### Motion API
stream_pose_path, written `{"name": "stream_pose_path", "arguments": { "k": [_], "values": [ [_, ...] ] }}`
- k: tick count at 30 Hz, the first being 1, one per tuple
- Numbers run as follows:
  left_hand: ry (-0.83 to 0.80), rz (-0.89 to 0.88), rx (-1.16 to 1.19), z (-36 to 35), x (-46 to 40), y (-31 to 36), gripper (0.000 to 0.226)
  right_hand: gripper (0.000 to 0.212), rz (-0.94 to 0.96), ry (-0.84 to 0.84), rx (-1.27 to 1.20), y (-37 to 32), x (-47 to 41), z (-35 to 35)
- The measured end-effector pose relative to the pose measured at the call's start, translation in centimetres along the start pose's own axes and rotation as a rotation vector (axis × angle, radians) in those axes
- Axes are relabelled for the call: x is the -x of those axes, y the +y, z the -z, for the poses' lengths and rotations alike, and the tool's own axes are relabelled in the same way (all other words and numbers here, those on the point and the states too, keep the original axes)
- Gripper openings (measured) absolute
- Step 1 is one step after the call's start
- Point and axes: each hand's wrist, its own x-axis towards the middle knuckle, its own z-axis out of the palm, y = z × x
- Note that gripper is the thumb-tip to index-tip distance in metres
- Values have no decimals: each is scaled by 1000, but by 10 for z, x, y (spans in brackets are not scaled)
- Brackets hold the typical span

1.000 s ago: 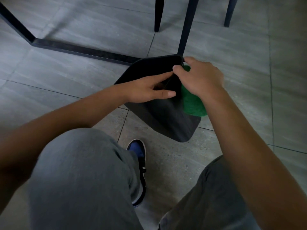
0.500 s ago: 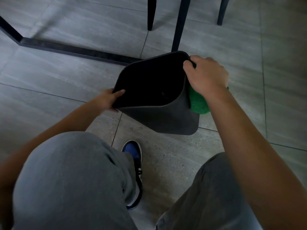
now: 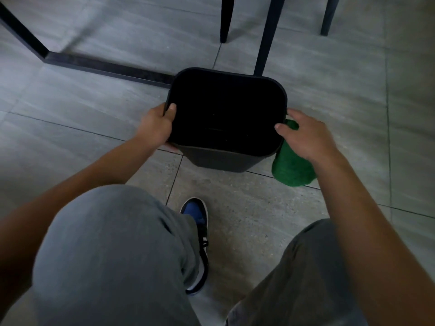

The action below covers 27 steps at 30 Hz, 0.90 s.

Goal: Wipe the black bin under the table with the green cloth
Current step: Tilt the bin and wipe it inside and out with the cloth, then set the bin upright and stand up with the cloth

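Note:
The black bin (image 3: 221, 161) stands nearly upright on the grey tile floor, its open mouth facing me and its inside dark. My left hand (image 3: 156, 127) grips the bin's left rim, thumb hooked over the edge. My right hand (image 3: 306, 135) is at the bin's right side, thumb resting on the rim, with the green cloth (image 3: 292, 165) bunched under its palm and hanging down beside the bin's outer wall.
A black table frame bar (image 3: 106, 67) lies along the floor behind the bin to the left. Three dark chair legs (image 3: 267, 36) stand just behind it. My grey-trousered knees and a blue shoe (image 3: 195, 212) fill the near floor.
The bin has swung from tilted on its side to nearly upright with its mouth toward me. My left hand moved from the bin's inside to its left rim; my right hand slid down the right side.

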Motion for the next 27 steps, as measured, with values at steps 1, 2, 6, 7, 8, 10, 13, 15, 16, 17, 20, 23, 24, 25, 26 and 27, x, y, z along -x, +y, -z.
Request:
{"name": "stream_pose_path", "arguments": {
  "k": [1, 2, 6, 7, 8, 10, 13, 15, 16, 17, 20, 23, 24, 25, 26, 27],
  "values": [
    [-7, 6, -7, 1, 1, 0, 41, 59, -7, 15, -12, 0, -1, -3],
    [-21, 19, -4, 2, 3, -1, 40, 57, -9, 31, -21, -1, -3, -4],
    [-64, 65, 46, 0, 9, -4, 36, 54, 14, 79, -28, -1, -9, -5],
    [-69, 68, 52, -1, 10, -6, 34, 53, 17, 80, -26, -2, -11, -5],
    [-74, 73, 60, -3, 11, -7, 32, 53, 17, 74, -20, -2, -12, -4],
    [-79, 85, 75, -5, 12, -9, 31, 54, 13, 54, -1, -1, -12, -5],
    [-72, 91, 75, -7, 12, -9, 36, 54, 12, 51, 4, 0, -13, -6],
    [-76, 91, 78, -6, 11, -8, 36, 53, 13, 61, 8, 0, -14, -7],
    [-83, 94, 75, -6, 11, -7, 38, 53, 12, 65, 11, -1, -15, -7],
    [-91, 100, 68, -5, 10, -5, 39, 53, 9, 68, 9, -2, -16, -7],
    [-103, 110, 44, -4, 9, -1, 45, 51, 7, 87, -13, -3, -17, -8],
    [-116, 104, 19, -3, 7, 1, 44, 50, 22, 116, -22, -4, -16, -8],
    [-121, 100, 12, -3, 6, 1, 43, 50, 29, 113, -27, -4, -15, -7],
    [-121, 96, 5, -3, 6, 2, 42, 50, 36, 103, -27, -4, -14, -5],
    [-114, 93, -1, -3, 5, 1, 42, 51, 42, 95, -18, -5, -12, -3],
    [-102, 91, -11, -3, 3, 1, 41, 50, 50, 97, 4, -6, -11, -1]
  ]
}}
